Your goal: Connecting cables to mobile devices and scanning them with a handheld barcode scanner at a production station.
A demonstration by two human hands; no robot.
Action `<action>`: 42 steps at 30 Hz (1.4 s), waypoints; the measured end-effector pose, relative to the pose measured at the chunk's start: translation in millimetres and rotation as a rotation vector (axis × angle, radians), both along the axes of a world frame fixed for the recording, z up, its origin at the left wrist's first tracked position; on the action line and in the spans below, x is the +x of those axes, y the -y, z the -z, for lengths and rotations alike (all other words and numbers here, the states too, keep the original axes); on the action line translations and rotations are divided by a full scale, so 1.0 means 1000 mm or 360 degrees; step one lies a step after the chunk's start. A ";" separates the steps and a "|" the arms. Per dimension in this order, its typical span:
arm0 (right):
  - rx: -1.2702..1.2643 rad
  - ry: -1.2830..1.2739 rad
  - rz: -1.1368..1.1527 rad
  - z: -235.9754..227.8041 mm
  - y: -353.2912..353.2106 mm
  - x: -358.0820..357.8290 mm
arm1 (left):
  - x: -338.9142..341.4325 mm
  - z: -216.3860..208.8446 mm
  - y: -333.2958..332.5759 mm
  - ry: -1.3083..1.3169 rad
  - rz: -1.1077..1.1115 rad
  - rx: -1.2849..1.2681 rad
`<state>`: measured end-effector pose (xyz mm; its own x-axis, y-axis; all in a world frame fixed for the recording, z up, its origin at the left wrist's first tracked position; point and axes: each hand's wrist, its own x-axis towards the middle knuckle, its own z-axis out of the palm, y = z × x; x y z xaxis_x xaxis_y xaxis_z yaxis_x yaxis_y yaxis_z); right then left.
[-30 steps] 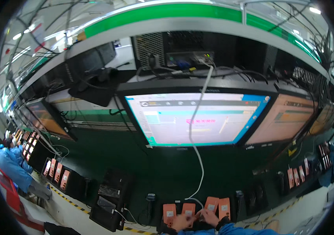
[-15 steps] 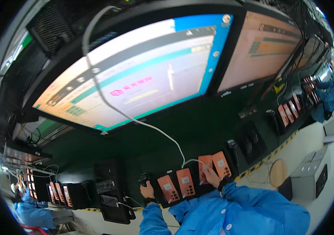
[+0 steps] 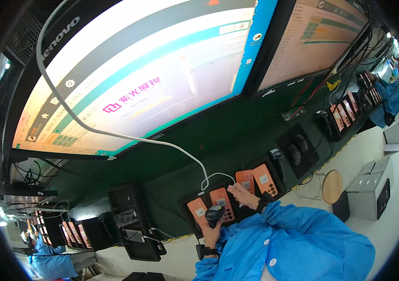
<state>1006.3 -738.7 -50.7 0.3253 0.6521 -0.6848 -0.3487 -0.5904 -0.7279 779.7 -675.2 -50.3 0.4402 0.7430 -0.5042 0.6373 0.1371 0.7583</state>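
My left hand [image 3: 211,232] is wrapped round a black handheld barcode scanner [image 3: 215,213], above the lower part of the two left phones. My right hand [image 3: 244,195] is closed on the end of a white cable [image 3: 220,174], between the second and third phones. Several copper-coloured phones lie back up in a black tray [image 3: 185,204], each with a pale label where its back shows. The leftmost phone [image 3: 196,206] and the second phone [image 3: 217,195] are partly behind the scanner. My right hand overlaps the third phone [image 3: 244,178]; the rightmost phone [image 3: 262,175] is tilted.
A large lit monitor [image 3: 162,61] stands behind the green bench [image 3: 199,140], with a second monitor [image 3: 309,47] at right. A black tray [image 3: 127,199] is at left, another scanner [image 3: 276,157] at right. Co-workers in blue stand at both sides; a round stool [image 3: 332,187] is at right.
My left hand has brought the scanner rightward over the left phones. My right hand has shifted slightly left and up, off the third phone, with the cable end. The head view has shifted.
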 end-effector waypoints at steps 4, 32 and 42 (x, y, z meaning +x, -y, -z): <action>0.0210 0.0256 0.0119 0.051 0.004 -0.023 | -0.011 0.020 0.000 0.0084 0.0063 -0.0154; 0.0073 0.0483 -0.0335 0.061 0.027 -0.023 | -0.070 0.104 -0.125 -0.0247 -0.0723 0.0666; 0.0055 0.0623 -0.0558 0.066 0.051 -0.020 | -0.062 0.114 -0.113 -0.0400 -0.0758 0.1113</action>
<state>986.7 -789.6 -117.2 0.3104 0.7880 -0.5317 0.1676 -0.5960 -0.7853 717.6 -562.6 -164.3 -0.0576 0.9939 0.0943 0.7899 -0.0124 0.6130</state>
